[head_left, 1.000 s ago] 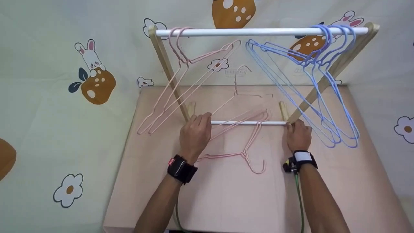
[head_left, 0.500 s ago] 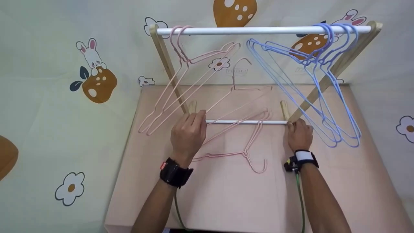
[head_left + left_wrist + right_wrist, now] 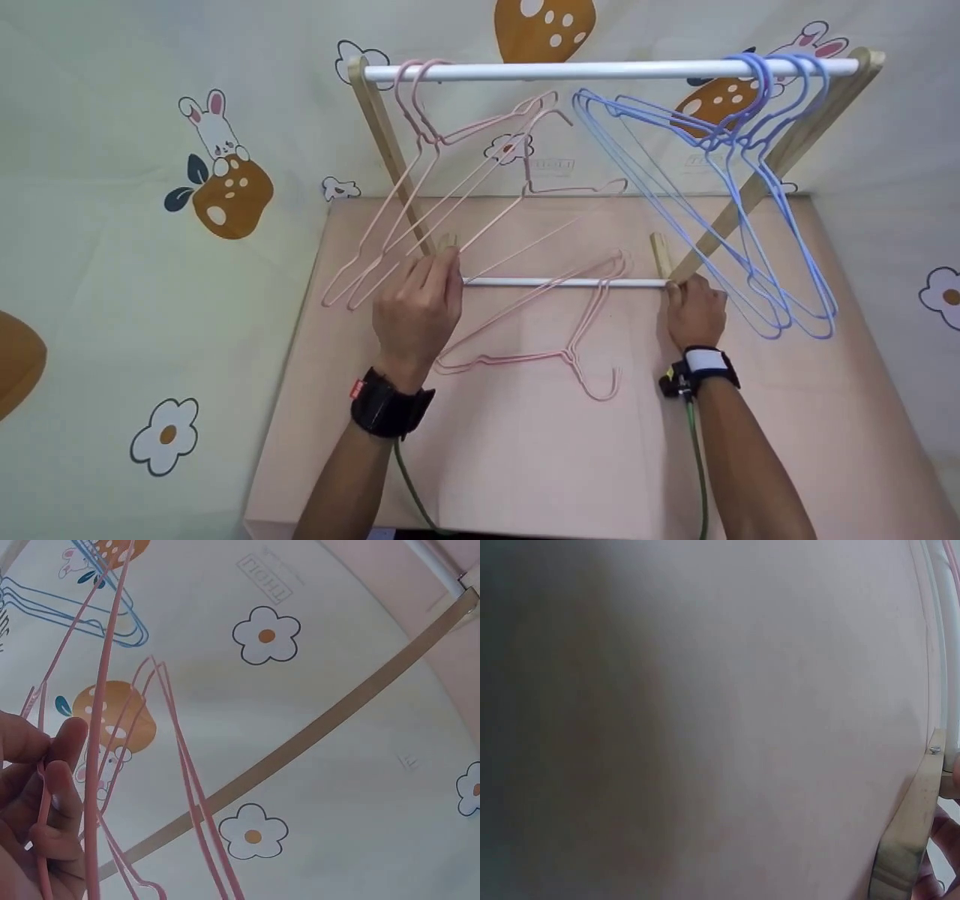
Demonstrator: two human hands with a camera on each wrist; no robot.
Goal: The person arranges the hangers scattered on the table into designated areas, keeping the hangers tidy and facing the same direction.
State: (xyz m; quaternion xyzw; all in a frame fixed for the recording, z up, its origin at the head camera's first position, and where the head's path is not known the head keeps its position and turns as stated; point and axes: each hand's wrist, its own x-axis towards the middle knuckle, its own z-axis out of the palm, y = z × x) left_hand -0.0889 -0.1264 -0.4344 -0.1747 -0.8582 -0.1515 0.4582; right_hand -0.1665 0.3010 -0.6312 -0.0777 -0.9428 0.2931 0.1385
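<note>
My left hand (image 3: 418, 319) grips a pink wire hanger (image 3: 527, 189) by one end and holds it up, its hook pointing up toward the white top rail (image 3: 570, 71). In the left wrist view, the curled fingers (image 3: 71, 739) wrap its pink wire. My right hand (image 3: 696, 313) holds the base of the wooden rack (image 3: 796, 154) at the right end of its lower white bar (image 3: 637, 283). The right wrist view shows fingers behind the rack's wooden foot (image 3: 911, 829). Two pink hangers (image 3: 426, 140) hang at the rail's left; several blue hangers (image 3: 769, 73) hang at its right.
More pink hangers (image 3: 568, 352) lie on the pink-covered table (image 3: 540, 457) in front of the rack, partly crossing the lower bar. A patterned cloth (image 3: 90, 247) stands behind and at the sides. Green cables (image 3: 412, 487) run from both wrist straps.
My left hand has moved left and slightly up with the held hanger, whose hook has risen closer to the rail and the hung pink hangers. My right hand stays at the rack's base.
</note>
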